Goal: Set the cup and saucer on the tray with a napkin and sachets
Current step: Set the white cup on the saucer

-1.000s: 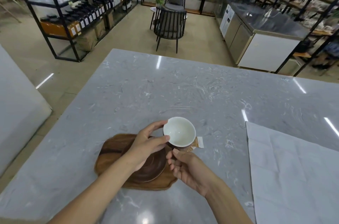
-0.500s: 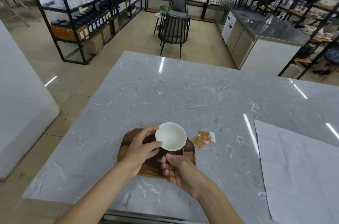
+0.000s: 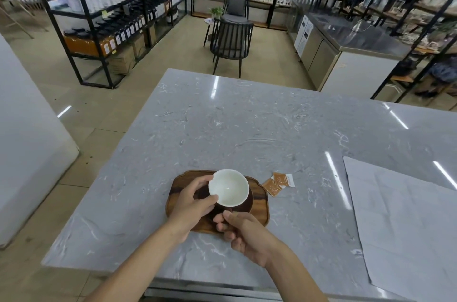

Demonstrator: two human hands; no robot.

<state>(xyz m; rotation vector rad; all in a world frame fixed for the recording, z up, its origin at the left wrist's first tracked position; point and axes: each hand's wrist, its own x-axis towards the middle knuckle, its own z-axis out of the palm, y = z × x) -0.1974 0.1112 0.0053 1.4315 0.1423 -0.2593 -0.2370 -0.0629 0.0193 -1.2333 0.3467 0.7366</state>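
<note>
A cup [image 3: 228, 187], white inside and dark outside, stands on a dark brown saucer [image 3: 247, 203] over the wooden tray [image 3: 259, 199] near the table's front edge. My left hand [image 3: 191, 199] grips the cup's left rim with thumb and fingers. At the near side, my right hand [image 3: 243, 231] pinches the cup's handle or the saucer's edge; which one is hidden. Two orange sachets [image 3: 278, 183] lie on the marble just right of the tray. A large white paper napkin [image 3: 405, 222] is spread flat at the right.
The grey marble table [image 3: 247, 123] stretches far ahead of the tray. Its front edge runs just under my forearms. Beyond it are a black chair [image 3: 231, 42], shelving racks with bottles, and a steel counter [image 3: 351, 37] at right.
The view has pulled back and up, so the tray looks smaller and lower in frame. Both hands keep their hold on the cup and saucer over the tray. The sachets became visible beside it.
</note>
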